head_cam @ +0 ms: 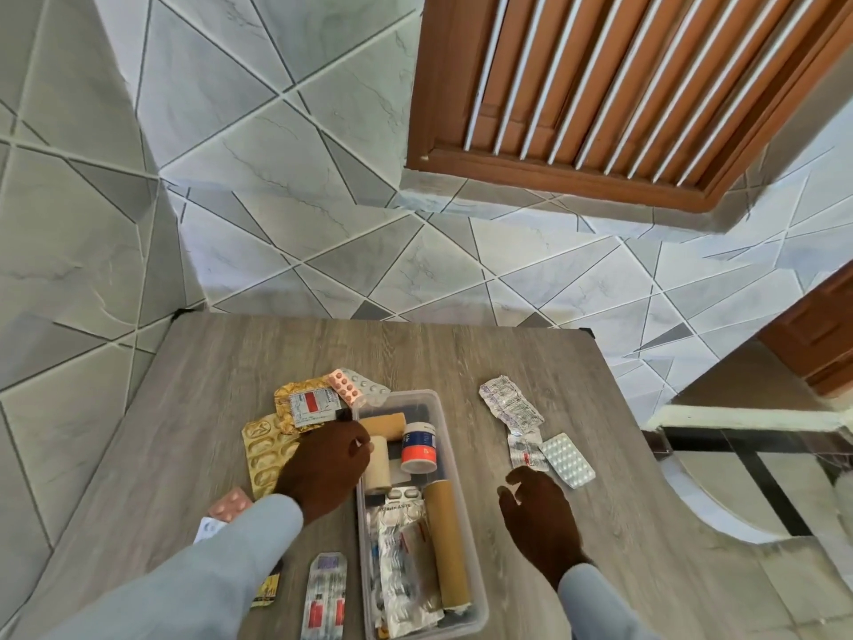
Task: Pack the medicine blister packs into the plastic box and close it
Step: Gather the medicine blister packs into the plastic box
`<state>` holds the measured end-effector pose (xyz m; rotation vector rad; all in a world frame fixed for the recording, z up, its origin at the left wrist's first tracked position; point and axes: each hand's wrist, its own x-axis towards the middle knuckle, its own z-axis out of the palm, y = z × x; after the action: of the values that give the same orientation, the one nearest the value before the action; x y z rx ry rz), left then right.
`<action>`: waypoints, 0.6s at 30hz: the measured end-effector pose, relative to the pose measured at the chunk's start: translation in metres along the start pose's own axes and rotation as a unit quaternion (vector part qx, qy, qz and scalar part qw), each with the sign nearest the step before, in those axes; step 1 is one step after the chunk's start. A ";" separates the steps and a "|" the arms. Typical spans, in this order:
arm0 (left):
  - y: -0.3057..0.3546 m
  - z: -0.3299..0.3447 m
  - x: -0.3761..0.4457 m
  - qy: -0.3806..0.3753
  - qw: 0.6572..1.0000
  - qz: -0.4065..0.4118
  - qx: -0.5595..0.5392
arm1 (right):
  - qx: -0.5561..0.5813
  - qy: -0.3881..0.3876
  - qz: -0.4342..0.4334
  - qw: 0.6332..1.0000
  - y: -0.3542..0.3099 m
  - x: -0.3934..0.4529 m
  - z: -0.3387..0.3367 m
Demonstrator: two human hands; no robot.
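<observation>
A clear plastic box point(477, 598) lies open on the wooden table, holding bandage rolls, a white bottle with an orange band point(418, 447), a brown tube and some silver blister packs point(401, 547). My left hand point(325, 468) rests at the box's left rim, fingers curled over a gold blister pack point(265, 450); whether it grips it I cannot tell. My right hand point(537, 512) hovers right of the box, fingers apart and empty, just below a silver blister pack point(567, 459). More packs lie at the upper left point(351, 385), lower left point(325, 593) and right point(510, 404).
The table point(461, 353) stands against a tiled wall. A pink blister pack point(230, 503) pokes out beside my left sleeve. To the right, past the table's edge, a step and a dark railing show. No lid for the box is in view.
</observation>
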<state>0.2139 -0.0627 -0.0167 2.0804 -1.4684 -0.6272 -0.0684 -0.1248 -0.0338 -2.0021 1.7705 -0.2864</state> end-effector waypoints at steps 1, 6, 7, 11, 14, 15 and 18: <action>0.003 0.003 -0.001 -0.003 1.000 0.001 0.000 | 0.006 -0.004 0.014 1.000 0.007 0.008 -0.004; 0.036 0.022 0.004 -0.009 1.000 0.009 -0.004 | 0.019 -0.024 0.072 0.997 0.054 0.049 -0.015; 0.046 0.025 0.006 -0.011 1.000 0.011 -0.003 | 0.017 -0.031 0.087 0.996 0.062 0.056 -0.017; 0.092 0.055 0.022 -0.049 0.998 0.041 -0.021 | 0.011 -0.039 0.142 0.989 0.098 0.084 -0.027; 0.128 0.088 0.038 -0.065 0.997 0.038 -0.008 | -0.010 -0.042 0.162 0.986 0.116 0.101 -0.031; 0.141 0.101 0.044 -0.073 0.997 0.025 -0.007 | -0.009 -0.044 0.164 0.985 0.121 0.107 -0.032; 0.162 0.139 0.063 -0.098 0.994 -0.051 -0.026 | -0.013 -0.041 0.151 0.988 0.127 0.121 -0.030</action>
<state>0.0301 -0.1883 -0.0228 2.1133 -1.4404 -0.9231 -0.1756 -0.2588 -0.0824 -1.7026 1.9971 -0.0832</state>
